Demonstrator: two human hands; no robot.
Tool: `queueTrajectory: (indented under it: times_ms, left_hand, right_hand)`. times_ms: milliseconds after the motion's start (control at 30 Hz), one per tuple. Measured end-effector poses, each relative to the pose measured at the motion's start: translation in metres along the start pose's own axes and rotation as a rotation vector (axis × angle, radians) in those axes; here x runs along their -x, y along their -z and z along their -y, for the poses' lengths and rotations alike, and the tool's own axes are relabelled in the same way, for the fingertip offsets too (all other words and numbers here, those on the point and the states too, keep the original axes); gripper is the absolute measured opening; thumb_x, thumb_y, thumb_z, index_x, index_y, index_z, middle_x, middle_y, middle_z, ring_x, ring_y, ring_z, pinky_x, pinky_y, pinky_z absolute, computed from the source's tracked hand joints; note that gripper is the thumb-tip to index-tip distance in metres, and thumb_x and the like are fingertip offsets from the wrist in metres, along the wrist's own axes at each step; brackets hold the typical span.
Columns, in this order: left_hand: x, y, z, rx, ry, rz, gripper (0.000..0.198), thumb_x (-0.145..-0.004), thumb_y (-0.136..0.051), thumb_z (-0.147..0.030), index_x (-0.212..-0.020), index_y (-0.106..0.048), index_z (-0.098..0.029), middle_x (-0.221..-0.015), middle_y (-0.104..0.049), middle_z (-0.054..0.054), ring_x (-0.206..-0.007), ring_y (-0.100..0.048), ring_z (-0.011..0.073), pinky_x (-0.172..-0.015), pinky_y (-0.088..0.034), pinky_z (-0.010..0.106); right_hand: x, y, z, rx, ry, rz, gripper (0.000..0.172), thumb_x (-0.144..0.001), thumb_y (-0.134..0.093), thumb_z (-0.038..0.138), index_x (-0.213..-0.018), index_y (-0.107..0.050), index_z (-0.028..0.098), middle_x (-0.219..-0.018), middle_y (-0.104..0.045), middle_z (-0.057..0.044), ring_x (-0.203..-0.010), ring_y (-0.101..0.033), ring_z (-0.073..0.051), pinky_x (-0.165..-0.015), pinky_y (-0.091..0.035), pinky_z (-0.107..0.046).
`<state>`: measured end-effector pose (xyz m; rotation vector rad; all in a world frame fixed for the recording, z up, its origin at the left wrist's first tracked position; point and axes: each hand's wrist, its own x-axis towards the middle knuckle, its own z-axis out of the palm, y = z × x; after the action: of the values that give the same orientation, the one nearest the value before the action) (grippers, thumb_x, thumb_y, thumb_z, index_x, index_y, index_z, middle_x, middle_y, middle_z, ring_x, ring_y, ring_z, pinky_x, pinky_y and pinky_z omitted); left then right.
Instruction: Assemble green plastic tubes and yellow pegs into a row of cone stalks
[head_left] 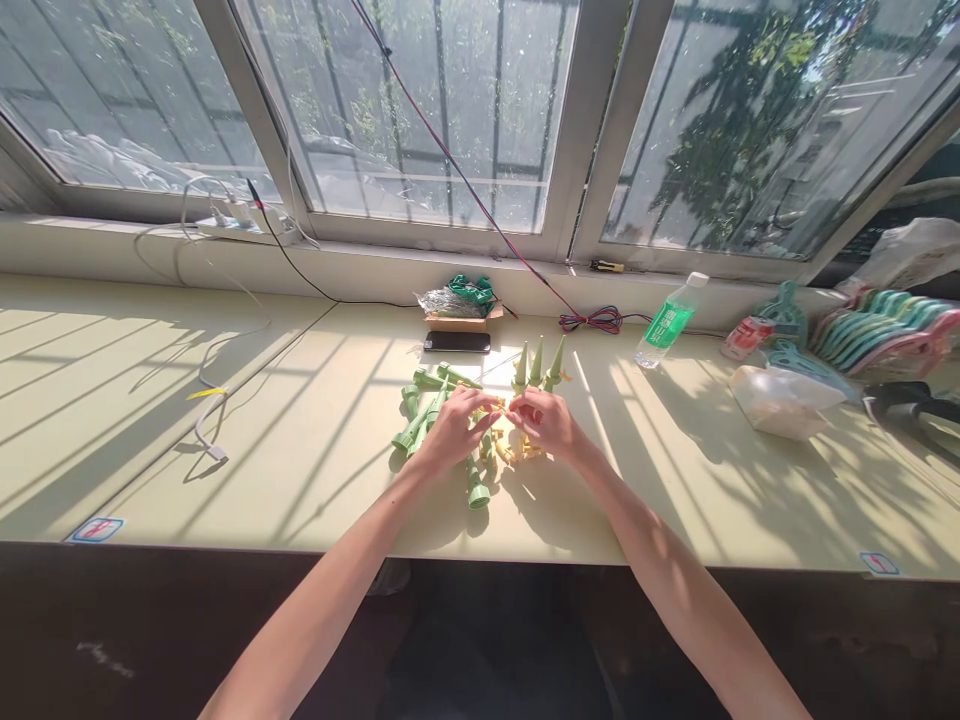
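My left hand (456, 428) and my right hand (549, 421) meet over the middle of the pale table (300, 430), fingertips pinched together on a small yellow piece (501, 404). Under and left of my left hand lie several green cone-shaped plastic parts (420, 420), one (477, 488) near the front. Three green cones (537, 366) stand upright just behind my hands. Small yellow pieces (517, 448) lie beneath my right hand.
A black phone (457, 342) and a small box with green and silver items (459, 300) sit behind. A green-labelled bottle (669, 322) lies to the right, beside coiled red-black wire (592, 320), a white bag (780, 400) and stacked hangers (877, 325). White cables (214, 400) trail on the left.
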<state>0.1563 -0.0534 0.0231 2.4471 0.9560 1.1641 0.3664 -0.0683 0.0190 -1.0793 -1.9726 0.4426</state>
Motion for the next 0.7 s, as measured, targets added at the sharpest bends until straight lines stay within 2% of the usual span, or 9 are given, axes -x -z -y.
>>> queueTrajectory:
  times_ms: [67,233,400,567,700]
  left_hand:
    - [0.0003,0.0,0.0002,0.012,-0.007,-0.013,0.015,-0.095,-0.06,-0.027,-0.102,-0.072,-0.023,-0.094,-0.072,0.005,-0.089,-0.059,0.0226,-0.08,-0.051,0.037]
    - [-0.0005,0.0003,-0.0004,0.015,-0.026,-0.029,0.015,-0.095,-0.059,-0.027,-0.091,-0.072,-0.023,-0.087,-0.07,0.004,-0.084,-0.058,0.0215,-0.077,-0.049,0.035]
    - [-0.0014,0.0008,-0.0009,0.036,-0.006,-0.009,0.016,-0.095,-0.059,-0.027,-0.087,-0.072,-0.023,-0.084,-0.069,0.003,-0.082,-0.059,0.0206,-0.078,-0.048,0.035]
    - [-0.001,0.0006,-0.0005,0.041,-0.012,-0.006,0.019,-0.097,-0.058,-0.03,-0.087,-0.073,-0.022,-0.083,-0.069,0.004,-0.082,-0.058,0.0207,-0.078,-0.048,0.035]
    - [-0.001,0.0003,-0.0009,0.026,-0.008,0.004,0.021,-0.098,-0.057,-0.031,-0.088,-0.073,-0.022,-0.085,-0.069,0.004,-0.082,-0.058,0.0203,-0.079,-0.048,0.035]
  right_hand:
    - [0.0001,-0.0015,-0.0016,-0.006,0.003,0.012,0.022,-0.09,-0.061,0.039,-0.082,-0.068,0.019,-0.076,-0.061,-0.002,-0.058,-0.051,-0.011,-0.06,-0.042,-0.026]
    - [0.0006,-0.0034,-0.0022,-0.034,0.017,0.011,0.021,-0.091,-0.061,0.038,-0.085,-0.069,0.019,-0.079,-0.063,-0.003,-0.06,-0.054,-0.012,-0.061,-0.045,-0.026]
    - [0.0013,-0.0028,-0.0003,-0.08,-0.015,-0.007,0.022,-0.093,-0.058,0.038,-0.087,-0.067,0.019,-0.079,-0.067,-0.004,-0.067,-0.06,-0.015,-0.063,-0.047,-0.026]
    - [0.0032,-0.0045,0.0002,-0.233,-0.095,0.04,0.022,-0.094,-0.058,0.041,-0.092,-0.064,0.02,-0.077,-0.069,-0.001,-0.06,-0.063,-0.013,-0.063,-0.05,-0.026]
    - [0.0034,-0.0051,0.0012,-0.271,-0.092,0.015,0.021,-0.091,-0.062,0.04,-0.09,-0.064,0.02,-0.078,-0.069,-0.002,-0.061,-0.065,-0.014,-0.061,-0.052,-0.026]
